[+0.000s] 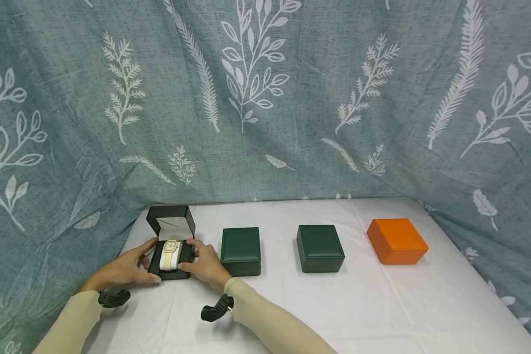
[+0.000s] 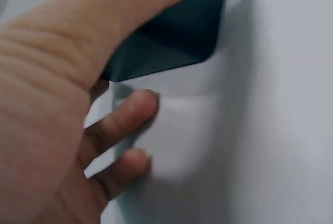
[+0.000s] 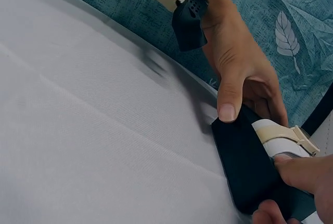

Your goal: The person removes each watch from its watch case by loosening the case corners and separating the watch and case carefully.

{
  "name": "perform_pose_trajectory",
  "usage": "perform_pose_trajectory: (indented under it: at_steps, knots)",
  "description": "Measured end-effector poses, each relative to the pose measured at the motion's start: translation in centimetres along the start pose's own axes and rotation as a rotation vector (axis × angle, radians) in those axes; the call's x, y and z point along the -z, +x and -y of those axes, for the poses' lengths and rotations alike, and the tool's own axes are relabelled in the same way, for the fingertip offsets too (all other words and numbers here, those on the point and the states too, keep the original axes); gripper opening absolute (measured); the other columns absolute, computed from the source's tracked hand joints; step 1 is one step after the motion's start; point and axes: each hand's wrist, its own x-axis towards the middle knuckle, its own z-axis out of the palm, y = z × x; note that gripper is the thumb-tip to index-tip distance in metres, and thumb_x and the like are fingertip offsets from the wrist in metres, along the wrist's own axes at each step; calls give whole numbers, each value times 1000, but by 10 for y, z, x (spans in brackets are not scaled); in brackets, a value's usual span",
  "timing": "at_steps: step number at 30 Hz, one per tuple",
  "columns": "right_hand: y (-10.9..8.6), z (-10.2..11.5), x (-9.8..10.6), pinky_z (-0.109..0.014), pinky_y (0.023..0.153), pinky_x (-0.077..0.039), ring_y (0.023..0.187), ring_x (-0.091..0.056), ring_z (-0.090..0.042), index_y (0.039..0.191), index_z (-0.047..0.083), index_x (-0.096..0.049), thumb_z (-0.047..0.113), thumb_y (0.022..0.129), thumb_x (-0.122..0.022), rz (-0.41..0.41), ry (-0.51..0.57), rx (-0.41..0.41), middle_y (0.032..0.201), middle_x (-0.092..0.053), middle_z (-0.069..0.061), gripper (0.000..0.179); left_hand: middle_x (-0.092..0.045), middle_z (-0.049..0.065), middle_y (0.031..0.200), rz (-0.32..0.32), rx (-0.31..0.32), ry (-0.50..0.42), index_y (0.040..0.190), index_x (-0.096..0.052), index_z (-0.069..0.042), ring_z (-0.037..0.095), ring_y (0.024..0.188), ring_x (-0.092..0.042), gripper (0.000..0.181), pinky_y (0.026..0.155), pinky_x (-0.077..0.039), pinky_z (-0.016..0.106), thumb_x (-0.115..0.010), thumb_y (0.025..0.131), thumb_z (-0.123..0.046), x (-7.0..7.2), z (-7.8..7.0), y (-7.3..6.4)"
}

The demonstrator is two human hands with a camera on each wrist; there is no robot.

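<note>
An open black watch box (image 1: 171, 276) stands at the left of the table, its lid (image 1: 168, 212) raised at the back. A gold-toned wristwatch (image 1: 170, 246) with a cream strap sits in it, wrapped round a white cushion (image 3: 283, 147). With thumb at the near corner and index finger farther back, my left hand (image 1: 126, 265) holds the box's left side. My right hand (image 1: 207, 263) grips the right side, its thumb (image 3: 294, 169) against the cushion's edge in the right wrist view. The left wrist view shows two loosely bent left fingers (image 2: 127, 117) below the box.
Two closed dark green boxes, one near my right hand (image 1: 241, 250) and one farther right (image 1: 320, 248), stand in a row with a closed orange box (image 1: 398, 241). A white cloth (image 1: 301, 305) covers the table. A leaf-patterned curtain (image 1: 292, 162) hangs behind.
</note>
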Motion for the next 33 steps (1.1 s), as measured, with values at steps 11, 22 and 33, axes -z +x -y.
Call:
perform_pose_trajectory:
  at_steps: [11,22,33]
  knots:
    - [-1,-1,3,-26,62,-54,73,-58,-14,148,20,-54,11,88,-84,-3,42,-4,117,-51,-12,68,-69,11,118,-276,-151,82,145,-57,-4,22,87,-56,83,64,-46,29,-91,78,-39,1,-10,-6]
    - [-3,-2,2,-25,60,-53,69,-57,-13,146,21,-55,11,87,-84,-7,46,-11,114,-50,-9,66,-64,7,112,-276,-149,125,143,-60,-8,22,87,-55,87,64,-46,30,-94,72,-44,-8,-20,1]
    - [-3,-4,-1,-24,59,-52,66,-57,-12,146,21,-55,11,87,-84,-6,59,-11,113,-50,-8,66,-52,12,107,-166,-141,111,149,-53,-6,23,85,-50,92,67,-46,33,-95,73,-35,-7,-22,12]
